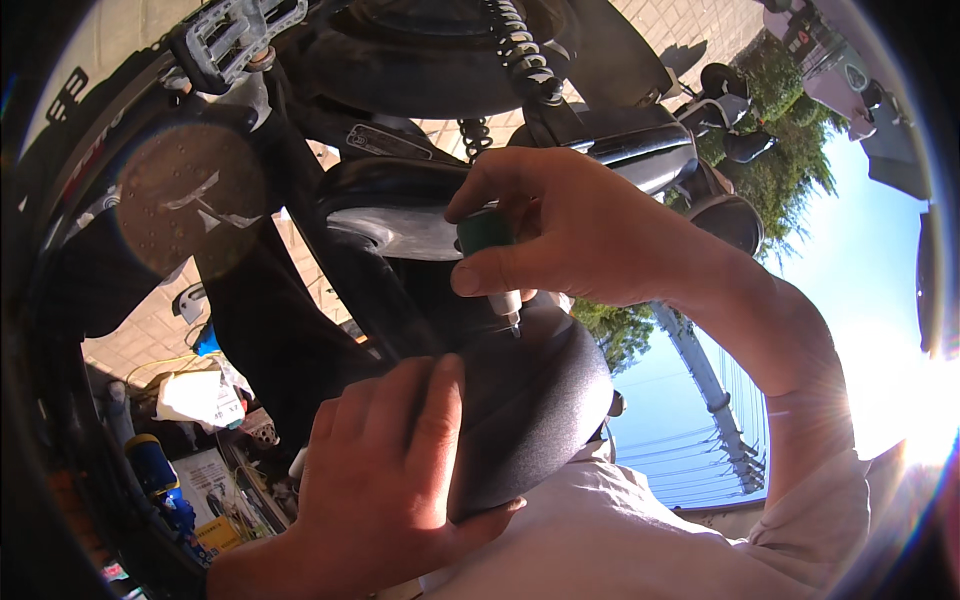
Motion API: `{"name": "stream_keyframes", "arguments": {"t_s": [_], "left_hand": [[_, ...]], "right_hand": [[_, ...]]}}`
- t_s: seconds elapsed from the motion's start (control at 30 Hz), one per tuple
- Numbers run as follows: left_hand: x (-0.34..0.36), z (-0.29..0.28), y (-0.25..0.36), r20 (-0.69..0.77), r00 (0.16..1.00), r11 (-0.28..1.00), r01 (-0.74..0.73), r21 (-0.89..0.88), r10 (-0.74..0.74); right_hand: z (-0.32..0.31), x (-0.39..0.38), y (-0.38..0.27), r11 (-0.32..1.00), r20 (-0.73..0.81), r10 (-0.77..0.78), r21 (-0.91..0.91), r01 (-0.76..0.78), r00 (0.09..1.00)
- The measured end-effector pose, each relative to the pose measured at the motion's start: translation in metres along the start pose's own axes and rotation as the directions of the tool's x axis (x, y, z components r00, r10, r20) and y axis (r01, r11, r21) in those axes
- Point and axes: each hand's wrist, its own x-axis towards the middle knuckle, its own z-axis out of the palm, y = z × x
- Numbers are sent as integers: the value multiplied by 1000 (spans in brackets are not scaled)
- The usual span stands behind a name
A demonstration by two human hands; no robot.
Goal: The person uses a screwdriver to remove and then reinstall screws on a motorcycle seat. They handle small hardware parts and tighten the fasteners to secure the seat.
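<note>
My right hand (575, 235) is closed around a short screwdriver with a green handle (485, 232); its metal tip (514, 322) presses on a black textured plastic cover (535, 395) of a scooter. My left hand (385, 470) grips the lower left side of that same black cover, thumb up along its surface. Both hands are close together, the right above the left.
The scooter's underside fills the top: a coil shock spring (520, 50), a foot peg (235, 30), a tyre (60, 200) at left. Paved bricks (140, 335), a white bag (200, 398) and a blue-yellow can (152, 462) lie lower left. Trees and sky show at right.
</note>
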Motion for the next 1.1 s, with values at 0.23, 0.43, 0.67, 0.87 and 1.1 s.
{"name": "stream_keyframes", "arguments": {"t_s": [0.23, 0.43, 0.67, 0.87, 1.1], "left_hand": [[-3, 0, -1, -12, 1000, 1000, -16, 13, 16], [-2, -2, -2, 21, 1000, 1000, 9, 4, -9], [-2, -2, -2, 13, 1000, 1000, 1, 3, -1], [-2, -2, 0, 2, 1000, 1000, 5, 8, -5], [-3, -2, -2, -1, 1000, 1000, -11, 7, 11]], "right_hand": [[2, 12, 27, 913, 104, -107, 405, 56, 989], [-3, 3, -10, 994, 54, 109, -4, -109, 993], [-1, 18, 29, 900, 98, -189, 415, 133, 977], [-3, 7, -1, 997, 69, -15, -76, 20, 997], [-7, 17, 20, 949, 171, -170, 293, 114, 970]]}}
